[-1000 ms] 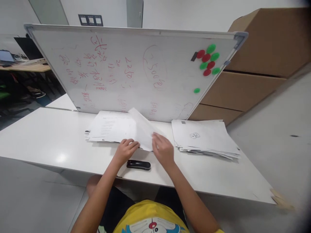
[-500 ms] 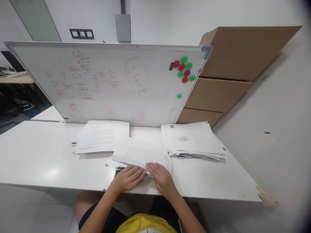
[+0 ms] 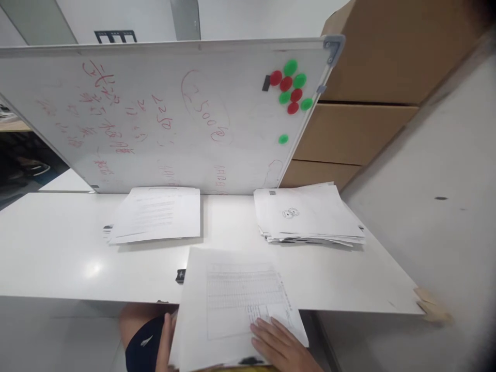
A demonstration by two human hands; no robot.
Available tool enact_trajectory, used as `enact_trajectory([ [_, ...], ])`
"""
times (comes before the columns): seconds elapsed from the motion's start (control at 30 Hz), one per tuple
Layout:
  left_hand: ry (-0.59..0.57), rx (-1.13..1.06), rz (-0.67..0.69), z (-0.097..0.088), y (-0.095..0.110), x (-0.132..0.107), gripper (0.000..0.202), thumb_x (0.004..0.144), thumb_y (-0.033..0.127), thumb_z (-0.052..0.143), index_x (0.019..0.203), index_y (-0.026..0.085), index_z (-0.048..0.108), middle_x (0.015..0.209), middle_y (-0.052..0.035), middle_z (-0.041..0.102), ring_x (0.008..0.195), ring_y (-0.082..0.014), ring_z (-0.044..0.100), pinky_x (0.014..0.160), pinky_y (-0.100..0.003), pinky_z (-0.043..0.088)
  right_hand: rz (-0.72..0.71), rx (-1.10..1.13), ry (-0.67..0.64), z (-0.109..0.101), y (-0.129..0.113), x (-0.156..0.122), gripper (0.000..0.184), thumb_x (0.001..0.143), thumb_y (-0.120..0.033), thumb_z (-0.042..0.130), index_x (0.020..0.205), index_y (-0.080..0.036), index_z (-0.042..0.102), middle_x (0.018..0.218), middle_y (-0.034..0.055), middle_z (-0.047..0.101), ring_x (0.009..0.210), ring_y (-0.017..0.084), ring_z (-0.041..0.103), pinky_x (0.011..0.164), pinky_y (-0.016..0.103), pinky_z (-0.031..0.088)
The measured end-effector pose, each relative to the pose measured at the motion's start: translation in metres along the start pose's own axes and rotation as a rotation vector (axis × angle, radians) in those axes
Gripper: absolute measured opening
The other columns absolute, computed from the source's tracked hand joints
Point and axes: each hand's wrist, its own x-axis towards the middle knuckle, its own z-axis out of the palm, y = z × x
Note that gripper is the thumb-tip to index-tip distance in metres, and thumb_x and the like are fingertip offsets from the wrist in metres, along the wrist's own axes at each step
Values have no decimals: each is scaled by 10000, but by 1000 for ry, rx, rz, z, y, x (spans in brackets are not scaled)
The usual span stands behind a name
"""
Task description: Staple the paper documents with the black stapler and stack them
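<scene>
A printed sheet of paper [image 3: 236, 305] with a table on it hangs over the near edge of the white table [image 3: 77, 258]. My right hand [image 3: 277, 343] lies on its lower right part with fingers spread on top. My left hand [image 3: 166, 341] grips its left edge; only part of that hand shows. A black stapler [image 3: 181, 276] peeks out from under the sheet's left side. A stack of papers [image 3: 157, 214] lies at the left, and a thicker stack of papers [image 3: 306, 214] lies at the right.
A whiteboard [image 3: 166, 113] with red writing and red and green magnets [image 3: 291, 88] leans at the back of the table. Cardboard boxes [image 3: 372, 93] stand behind it on the right. The table's right corner [image 3: 428, 305] is chipped.
Both hands have pulled the printed sheet off the left stack toward me, past the table's near edge. It now covers most of the stapler.
</scene>
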Motion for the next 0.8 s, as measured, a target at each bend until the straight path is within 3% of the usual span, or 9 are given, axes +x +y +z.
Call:
enact_trajectory([
  [0.03, -35, -34, -67, -1, 7, 0, 712, 807, 761, 227, 1118, 310, 681, 953, -60, 728, 1039, -315, 634, 892, -459, 508, 54, 61, 6, -1, 6, -11, 561, 844, -515, 569, 1364, -326, 475, 1260, 26, 631, 1124, 263, 618, 973, 419, 502],
  [0.1, -95, 7, -122, 1, 21, 3, 660, 763, 756, 405, 1070, 252, 702, 1000, -79, 721, 1035, -323, 632, 905, -454, 499, 334, 170, 209, -5, 24, -38, 355, 864, -497, 531, 1175, -364, 636, 1172, 11, 688, 1095, 275, 634, 975, 460, 490],
  [0.23, -208, 251, -86, 31, 35, 11, 546, 646, 600, 701, 969, 160, 714, 981, -114, 720, 966, -332, 645, 905, -446, 488, 1277, 312, 880, -22, 64, -88, 349, 776, -576, 570, 783, -260, 718, 802, 88, 742, 817, 323, 699, 726, 473, 582],
  [0.3, -274, 314, -69, 49, 35, 12, 541, 704, 609, 643, 957, 135, 707, 936, -128, 723, 918, -326, 655, 865, -444, 503, 1441, 617, 903, -25, 70, -98, 409, 730, -618, 591, 719, -225, 705, 725, 98, 727, 749, 316, 701, 690, 458, 581],
  [0.37, -346, 371, -22, 61, 32, 10, 520, 781, 594, 564, 992, 138, 696, 960, -128, 718, 936, -314, 650, 864, -431, 503, 1429, 923, 810, -22, 65, -96, 421, 705, -607, 635, 777, -201, 720, 791, 108, 741, 795, 306, 706, 743, 448, 570],
  [0.43, -371, 429, 90, 66, 26, 8, 463, 826, 556, 523, 1004, 164, 693, 1010, -113, 708, 979, -299, 638, 905, -417, 486, 1370, 1034, 784, -19, 56, -87, 409, 672, -554, 708, 864, -193, 728, 858, 105, 752, 837, 301, 704, 789, 453, 556],
  [0.53, -226, 453, 314, 70, 16, 14, 399, 840, 534, 508, 934, 200, 705, 956, -81, 713, 962, -288, 642, 910, -389, 485, 1251, 943, 905, -25, 50, -74, 404, 637, -492, 765, 904, -192, 726, 868, 96, 756, 836, 296, 700, 796, 453, 547],
  [0.67, 19, 332, 537, 92, 12, 41, 362, 863, 487, 505, 1041, 202, 640, 914, -69, 690, 898, -254, 644, 826, -355, 513, 1096, 695, 1057, -62, 68, -68, 429, 659, -465, 754, 999, -209, 698, 1006, 98, 737, 962, 284, 666, 864, 429, 515],
  [0.8, 126, 144, 838, 119, 16, 71, 406, 868, 435, 528, 1206, 212, 496, 1100, -112, 604, 1038, -226, 584, 896, -359, 476, 884, 563, 1028, -91, 102, -64, 417, 664, -513, 724, 978, -242, 673, 1176, 110, 665, 1112, 302, 596, 936, 434, 465],
])
